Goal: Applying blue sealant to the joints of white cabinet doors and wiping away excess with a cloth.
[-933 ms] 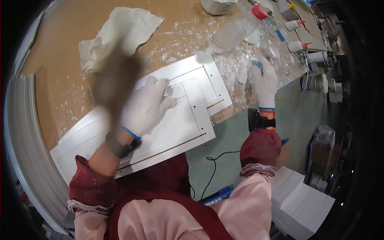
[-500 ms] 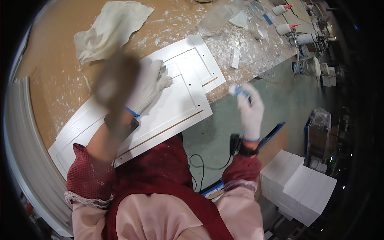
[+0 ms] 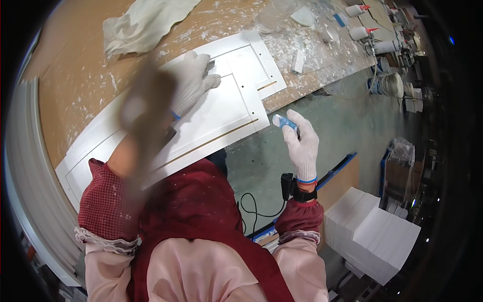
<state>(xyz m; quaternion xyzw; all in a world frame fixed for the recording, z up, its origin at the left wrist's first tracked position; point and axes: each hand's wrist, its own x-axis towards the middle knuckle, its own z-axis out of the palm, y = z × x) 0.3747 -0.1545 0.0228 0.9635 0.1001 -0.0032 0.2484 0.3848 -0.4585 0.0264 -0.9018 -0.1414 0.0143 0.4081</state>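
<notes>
My left hand (image 3: 191,83), in a white knit glove, rests over a white panelled board (image 3: 216,113). Its fingers are closed on a small flat grey piece (image 3: 211,65), which looks like a scraper blade; most of it is hidden. Off the board's right end, above the floor, my right hand (image 3: 303,143) is also gloved in white. Thumb and fingers pinch a short white-and-blue piece (image 3: 286,122), perhaps a wrapped block or a small tube. Dark holes and brown slots show along the board's right part. A blurred brown shape (image 3: 148,100) close to the camera covers part of my left forearm.
A cream cloth (image 3: 143,27) lies on the paint-spattered table (image 3: 75,90). A small white block (image 3: 297,61) and white bottles with red tips (image 3: 358,33) are farther right. White stacked pieces (image 3: 372,231) stand right of me; long pale strips (image 3: 25,166) line the left.
My right hand has come left and slightly down with the white-and-blue piece. The board, table and left hand sit a little higher in view; the left hand keeps its place on the board.
</notes>
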